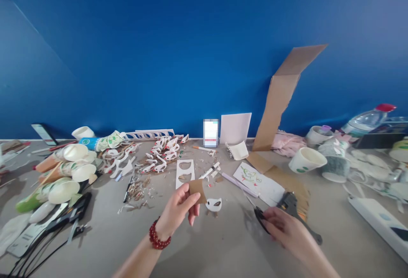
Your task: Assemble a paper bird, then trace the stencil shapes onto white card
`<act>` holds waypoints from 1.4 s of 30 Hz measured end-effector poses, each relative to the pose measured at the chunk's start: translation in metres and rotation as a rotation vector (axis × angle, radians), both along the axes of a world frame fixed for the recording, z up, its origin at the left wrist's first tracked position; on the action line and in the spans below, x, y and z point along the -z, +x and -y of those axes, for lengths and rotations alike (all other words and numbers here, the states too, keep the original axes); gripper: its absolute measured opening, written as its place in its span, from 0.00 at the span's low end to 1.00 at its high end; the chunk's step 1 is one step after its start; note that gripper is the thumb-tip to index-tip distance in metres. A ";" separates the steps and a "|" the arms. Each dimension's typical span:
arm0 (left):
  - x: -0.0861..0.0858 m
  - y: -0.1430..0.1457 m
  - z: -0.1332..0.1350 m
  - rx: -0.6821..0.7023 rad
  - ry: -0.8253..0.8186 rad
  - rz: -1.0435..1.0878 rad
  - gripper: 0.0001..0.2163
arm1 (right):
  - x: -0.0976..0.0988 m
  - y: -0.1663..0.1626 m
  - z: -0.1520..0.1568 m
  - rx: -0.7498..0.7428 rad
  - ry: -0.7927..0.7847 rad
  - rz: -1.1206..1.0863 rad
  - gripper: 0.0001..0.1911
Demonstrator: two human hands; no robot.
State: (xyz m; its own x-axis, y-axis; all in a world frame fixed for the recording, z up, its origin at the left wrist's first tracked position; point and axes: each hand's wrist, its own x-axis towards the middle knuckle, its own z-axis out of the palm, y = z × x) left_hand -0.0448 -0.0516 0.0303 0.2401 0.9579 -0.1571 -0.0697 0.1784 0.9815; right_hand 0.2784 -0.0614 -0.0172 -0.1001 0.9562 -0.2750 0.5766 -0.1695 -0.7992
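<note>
A small piece of brown cardboard [197, 190] is pinched between the thumb and fingers of my left hand [181, 203]. Just right of it, a white paper bird cutout [213, 205] with a dark eye lies on the table. My right hand [280, 225] is closed around the dark handles of scissors [262, 218], whose blades point up and to the left. Behind that hand lies a black glue gun [291, 208]. A sheet with a green bird drawing [255, 180] rests beyond the scissors. Beyond my left hand is a white strip with cut-out holes [185, 169].
Several white bird cutouts [165, 150] are heaped at the back among paper scraps. Paper cups [73, 171] lie stacked on the left, with black cables nearby. A phone [210, 133] leans on the blue partition [159, 57]. Bent cardboard [277, 103], a cup [307, 160] and a bottle [366, 120] stand right.
</note>
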 end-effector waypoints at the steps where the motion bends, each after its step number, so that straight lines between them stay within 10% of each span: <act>1: -0.002 0.000 -0.001 -0.007 0.010 0.005 0.13 | -0.002 -0.002 0.000 0.011 -0.031 -0.169 0.17; 8: -0.023 0.010 -0.012 -0.052 0.089 0.060 0.12 | -0.019 -0.079 -0.005 -0.213 -0.142 -0.779 0.29; 17: -0.018 0.016 -0.012 -0.210 0.211 -0.040 0.13 | -0.026 -0.117 -0.012 -0.385 -0.157 -0.693 0.33; 42: 0.005 0.017 -0.019 -0.103 0.160 -0.028 0.10 | -0.006 -0.110 -0.020 -0.353 -0.031 -0.508 0.30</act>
State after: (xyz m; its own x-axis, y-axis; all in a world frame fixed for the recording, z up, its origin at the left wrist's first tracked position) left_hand -0.0276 -0.0323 0.0251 0.1376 0.9905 -0.0060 -0.0519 0.0133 0.9986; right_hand 0.1684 -0.0412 -0.0117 -0.5344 0.8340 -0.1372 0.1511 -0.0655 -0.9864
